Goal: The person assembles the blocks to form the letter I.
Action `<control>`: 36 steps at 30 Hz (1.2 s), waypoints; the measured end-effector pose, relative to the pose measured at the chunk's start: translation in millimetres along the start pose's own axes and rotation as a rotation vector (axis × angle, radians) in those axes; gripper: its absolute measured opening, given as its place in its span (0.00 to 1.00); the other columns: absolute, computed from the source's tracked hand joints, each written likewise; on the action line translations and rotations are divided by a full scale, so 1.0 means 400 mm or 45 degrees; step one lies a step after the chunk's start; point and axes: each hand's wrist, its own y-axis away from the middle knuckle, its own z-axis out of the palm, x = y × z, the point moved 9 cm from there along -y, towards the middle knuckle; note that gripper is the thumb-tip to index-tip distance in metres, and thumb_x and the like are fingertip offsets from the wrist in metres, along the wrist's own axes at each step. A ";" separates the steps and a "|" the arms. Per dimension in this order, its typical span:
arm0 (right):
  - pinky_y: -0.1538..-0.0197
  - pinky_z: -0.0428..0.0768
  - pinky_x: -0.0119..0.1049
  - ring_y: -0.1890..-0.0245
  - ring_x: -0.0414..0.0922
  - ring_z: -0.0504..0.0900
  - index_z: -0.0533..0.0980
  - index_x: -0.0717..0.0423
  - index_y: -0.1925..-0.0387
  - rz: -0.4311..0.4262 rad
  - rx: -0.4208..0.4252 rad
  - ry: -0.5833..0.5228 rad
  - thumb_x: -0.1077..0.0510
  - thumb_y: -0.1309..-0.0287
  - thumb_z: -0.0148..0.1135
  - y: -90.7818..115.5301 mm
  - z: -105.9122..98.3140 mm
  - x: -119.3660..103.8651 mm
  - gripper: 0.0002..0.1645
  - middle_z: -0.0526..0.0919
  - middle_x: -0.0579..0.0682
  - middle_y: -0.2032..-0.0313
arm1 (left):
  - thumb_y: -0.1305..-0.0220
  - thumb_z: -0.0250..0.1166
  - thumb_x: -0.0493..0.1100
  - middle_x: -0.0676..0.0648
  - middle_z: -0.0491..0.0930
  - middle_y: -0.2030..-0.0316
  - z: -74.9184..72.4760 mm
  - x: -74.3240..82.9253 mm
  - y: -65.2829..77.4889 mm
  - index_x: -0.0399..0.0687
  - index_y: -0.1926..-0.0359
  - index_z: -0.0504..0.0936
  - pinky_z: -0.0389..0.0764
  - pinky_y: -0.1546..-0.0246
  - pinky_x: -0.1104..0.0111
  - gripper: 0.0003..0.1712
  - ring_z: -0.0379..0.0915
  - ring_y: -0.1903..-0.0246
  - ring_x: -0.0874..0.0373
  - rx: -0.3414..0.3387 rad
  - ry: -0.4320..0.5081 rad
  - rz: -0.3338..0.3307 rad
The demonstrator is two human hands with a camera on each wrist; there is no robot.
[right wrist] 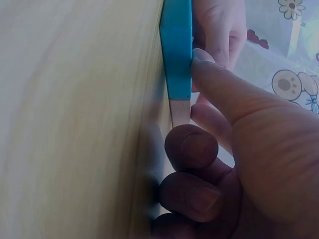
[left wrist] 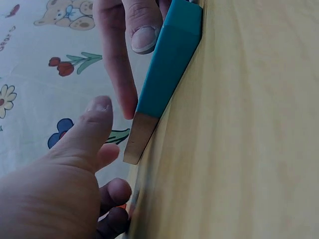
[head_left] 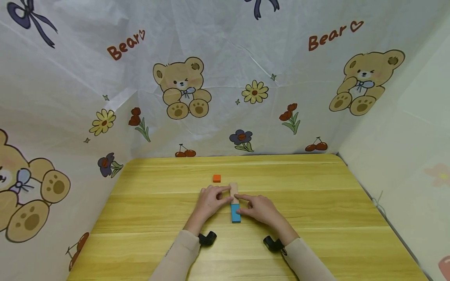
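A plain wooden block (head_left: pixel 233 188) and a blue block (head_left: pixel 235 217) lie end to end in one line on the table, the blue one nearer to me. At their left side is my left hand (head_left: pixel 209 201), with the index finger and thumb stretched toward the wooden block. My right hand (head_left: pixel 261 209) reaches in from the right. Its index finger lies on the wooden block and its thumb rests on the blue block, as the right wrist view also shows. The right hand's other fingers (right wrist: pixel 192 196) are bent beside the blocks.
An orange block (head_left: pixel 216 178) lies by itself beyond the left hand. The wood-grain table (head_left: pixel 158 171) ends at a white sheet (head_left: pixel 218 132) printed with bears and flowers. Each wrist wears a black camera (head_left: pixel 208 239).
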 end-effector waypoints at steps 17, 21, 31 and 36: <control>0.75 0.56 0.31 0.85 0.37 0.59 0.78 0.34 0.30 0.008 0.013 -0.011 0.36 0.36 0.72 0.001 0.001 0.001 0.34 0.68 0.38 0.86 | 0.31 0.74 0.49 0.55 0.77 0.72 -0.059 -0.030 0.002 0.49 0.39 0.88 0.74 0.64 0.69 0.23 0.69 0.71 0.64 0.346 0.330 -0.015; 0.75 0.55 0.31 0.84 0.37 0.58 0.78 0.33 0.29 0.017 0.008 -0.008 0.36 0.36 0.72 0.001 0.002 0.003 0.34 0.68 0.38 0.86 | 0.32 0.75 0.48 0.54 0.77 0.73 -0.067 -0.033 0.002 0.48 0.40 0.88 0.75 0.65 0.70 0.22 0.70 0.71 0.62 0.385 0.345 -0.013; 0.75 0.54 0.31 0.85 0.37 0.57 0.78 0.32 0.29 0.013 0.007 -0.004 0.36 0.35 0.71 0.001 0.005 0.004 0.34 0.66 0.38 0.87 | 0.32 0.75 0.47 0.53 0.78 0.72 -0.072 -0.045 0.007 0.53 0.37 0.87 0.75 0.65 0.70 0.24 0.69 0.72 0.63 0.400 0.377 -0.076; 0.75 0.54 0.32 0.85 0.37 0.57 0.78 0.32 0.29 0.015 0.013 -0.007 0.36 0.35 0.71 0.001 0.003 0.004 0.34 0.65 0.38 0.87 | 0.33 0.76 0.46 0.53 0.77 0.72 -0.077 -0.049 0.002 0.55 0.38 0.87 0.74 0.66 0.70 0.23 0.68 0.72 0.62 0.425 0.352 -0.074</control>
